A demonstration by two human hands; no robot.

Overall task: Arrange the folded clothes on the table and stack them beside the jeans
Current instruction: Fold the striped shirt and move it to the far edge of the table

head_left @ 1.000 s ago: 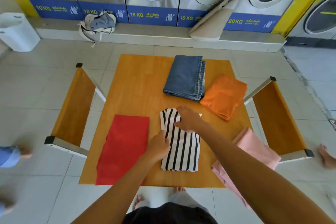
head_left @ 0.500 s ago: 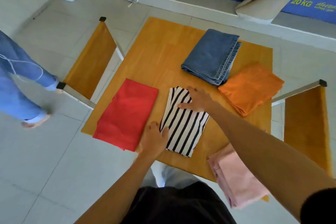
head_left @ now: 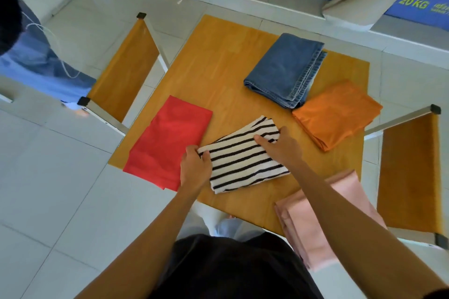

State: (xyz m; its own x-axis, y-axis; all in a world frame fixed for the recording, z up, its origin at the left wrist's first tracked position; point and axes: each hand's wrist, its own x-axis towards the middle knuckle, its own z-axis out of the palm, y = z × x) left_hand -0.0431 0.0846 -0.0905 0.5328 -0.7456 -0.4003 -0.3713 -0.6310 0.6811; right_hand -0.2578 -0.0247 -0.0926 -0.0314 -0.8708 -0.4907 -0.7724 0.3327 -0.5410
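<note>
Gripping the folded striped shirt (head_left: 245,155) at lower centre with both hands: left hand (head_left: 195,167) pinched on the lower-left corner, right hand (head_left: 283,147) clamped over the upper-right end. Lying on the table (head_left: 218,60) between red cloth (head_left: 167,141), left, and orange cloth (head_left: 337,114), right. Folded jeans (head_left: 284,73) upper right, touching the orange cloth.

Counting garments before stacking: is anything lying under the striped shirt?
Only table wood shows around the striped shirt; no other garment peeks out. Its underside is covered, and the left hand gripping its corner hides whether that corner overlaps the red cloth.
</note>
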